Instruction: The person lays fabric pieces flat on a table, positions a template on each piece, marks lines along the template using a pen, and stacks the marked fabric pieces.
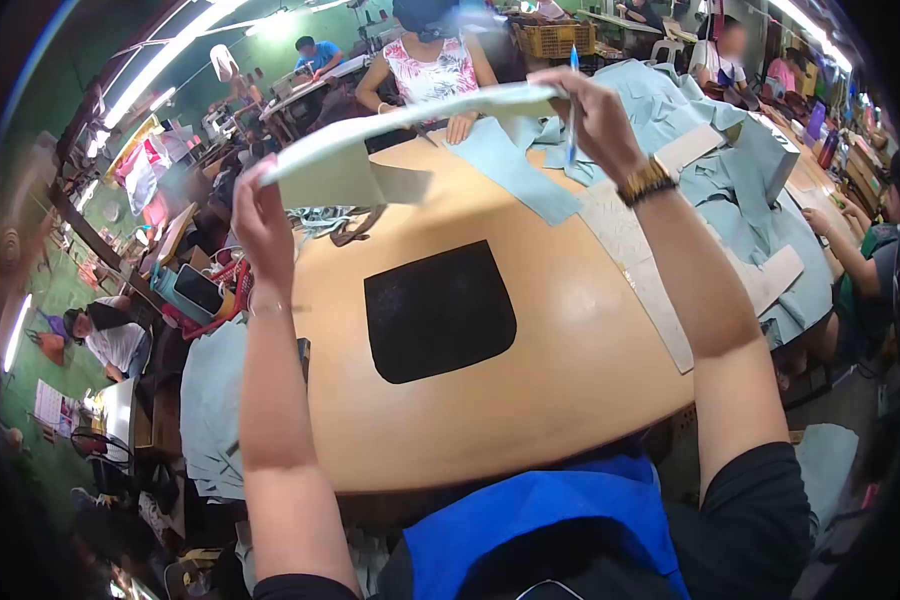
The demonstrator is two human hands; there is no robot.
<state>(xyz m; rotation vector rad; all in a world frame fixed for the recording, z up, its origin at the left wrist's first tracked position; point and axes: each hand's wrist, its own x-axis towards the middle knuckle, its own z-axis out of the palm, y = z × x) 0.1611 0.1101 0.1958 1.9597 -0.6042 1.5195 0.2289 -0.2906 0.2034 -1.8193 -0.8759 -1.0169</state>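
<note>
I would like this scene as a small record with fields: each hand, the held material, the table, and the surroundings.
Left hand: grips one end of the pale green material
Right hand: fingers grip the other end, along with a blue pen
Held material: raised above the table, spanning between hands; layer count unclear
On table: black piece with two rounded corners, lying flat
Across table: another person's hand on a pale blue-green strip
Right side: heaped pale blue-green pieces

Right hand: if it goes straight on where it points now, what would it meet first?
Past the sheet it holds, the right hand would probably meet the person opposite; depth is unclear.
</note>
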